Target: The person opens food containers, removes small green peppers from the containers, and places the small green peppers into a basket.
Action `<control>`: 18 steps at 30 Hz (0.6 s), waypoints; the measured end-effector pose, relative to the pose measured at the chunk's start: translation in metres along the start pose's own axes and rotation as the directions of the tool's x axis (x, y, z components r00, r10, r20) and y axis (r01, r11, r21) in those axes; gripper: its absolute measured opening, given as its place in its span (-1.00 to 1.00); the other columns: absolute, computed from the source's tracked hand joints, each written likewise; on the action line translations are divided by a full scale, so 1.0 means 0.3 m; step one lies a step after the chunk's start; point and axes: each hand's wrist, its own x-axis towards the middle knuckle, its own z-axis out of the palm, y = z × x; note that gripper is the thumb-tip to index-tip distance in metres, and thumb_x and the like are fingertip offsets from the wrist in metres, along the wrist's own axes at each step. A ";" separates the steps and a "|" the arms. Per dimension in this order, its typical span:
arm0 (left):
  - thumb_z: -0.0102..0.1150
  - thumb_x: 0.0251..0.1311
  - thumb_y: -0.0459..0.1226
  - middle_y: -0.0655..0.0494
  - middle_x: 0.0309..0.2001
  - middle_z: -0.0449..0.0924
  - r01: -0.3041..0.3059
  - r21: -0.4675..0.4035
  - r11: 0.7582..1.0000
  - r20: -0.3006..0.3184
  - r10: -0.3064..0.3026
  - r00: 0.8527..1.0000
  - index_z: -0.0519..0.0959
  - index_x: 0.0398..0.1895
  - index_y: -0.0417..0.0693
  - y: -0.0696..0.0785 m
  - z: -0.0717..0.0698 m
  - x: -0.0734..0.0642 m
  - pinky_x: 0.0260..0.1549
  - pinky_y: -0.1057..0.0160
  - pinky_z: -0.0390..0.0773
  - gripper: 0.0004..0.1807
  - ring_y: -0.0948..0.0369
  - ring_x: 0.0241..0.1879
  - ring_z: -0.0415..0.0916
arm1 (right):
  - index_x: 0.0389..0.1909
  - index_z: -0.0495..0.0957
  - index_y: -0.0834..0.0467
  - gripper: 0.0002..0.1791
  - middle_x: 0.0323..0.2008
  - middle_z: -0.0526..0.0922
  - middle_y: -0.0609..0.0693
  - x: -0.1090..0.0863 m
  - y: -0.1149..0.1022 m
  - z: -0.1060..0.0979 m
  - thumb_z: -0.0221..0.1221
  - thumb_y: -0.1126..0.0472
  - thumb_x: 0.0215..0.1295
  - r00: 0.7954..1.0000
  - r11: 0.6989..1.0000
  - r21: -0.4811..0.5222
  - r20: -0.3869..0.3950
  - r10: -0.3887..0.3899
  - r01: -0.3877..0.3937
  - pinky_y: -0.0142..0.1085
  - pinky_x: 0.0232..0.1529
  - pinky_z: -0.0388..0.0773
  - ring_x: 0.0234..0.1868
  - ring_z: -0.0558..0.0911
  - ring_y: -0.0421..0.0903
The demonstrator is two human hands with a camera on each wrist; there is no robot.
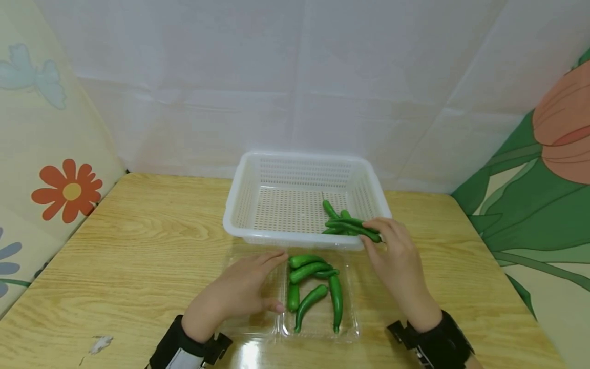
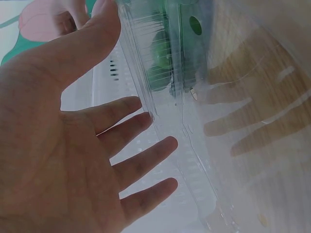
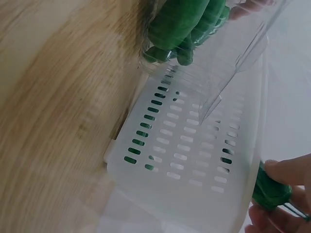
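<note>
1. Green pepper (image 1: 357, 229) is pinched in the right hand (image 1: 396, 251) at the white basket's (image 1: 295, 238) near rim, over the pile of peppers (image 1: 338, 220) inside. A light fingertip pinch could let it slip or roll down outside the rim onto the counter (image 1: 138, 256).
2. Left hand (image 1: 241, 289) lies flat, fingers straight, on the clear clamshell tray (image 1: 322, 328). If that pressure lifts, the flimsy tray may skid.
3. Five peppers (image 1: 315, 292) sit loose between the hands; a knock could scatter them.

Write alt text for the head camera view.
A right hand holds a green chili pepper over the rim of a white slotted basket that already holds several peppers. The left hand rests on a clear plastic tray with more green peppers, on a wooden table.
</note>
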 end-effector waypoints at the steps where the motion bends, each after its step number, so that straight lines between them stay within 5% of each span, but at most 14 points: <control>1: 0.44 -0.05 0.13 0.01 0.49 0.18 0.000 0.001 1.000 0.000 0.000 1.000 0.20 0.52 -0.04 0.000 0.000 0.000 0.36 -0.16 0.19 0.07 -0.07 0.41 0.19 | -0.12 0.61 0.32 -0.57 -0.14 0.62 0.21 0.000 0.004 -0.001 0.47 0.51 -0.08 1.000 1.000 -0.005 0.004 0.006 -0.006 -0.04 -0.12 0.60 -0.08 0.58 0.14; 18: 0.45 -0.05 0.12 0.02 0.50 0.17 0.004 -0.005 1.000 0.003 -0.004 1.000 0.19 0.53 -0.02 0.000 -0.001 0.000 0.37 -0.17 0.17 0.07 -0.06 0.42 0.18 | -0.08 0.59 0.34 -0.53 -0.09 0.64 0.24 0.006 0.014 -0.009 0.49 0.49 -0.08 1.000 1.000 -0.015 0.013 0.007 -0.007 0.03 -0.04 0.58 -0.05 0.59 0.18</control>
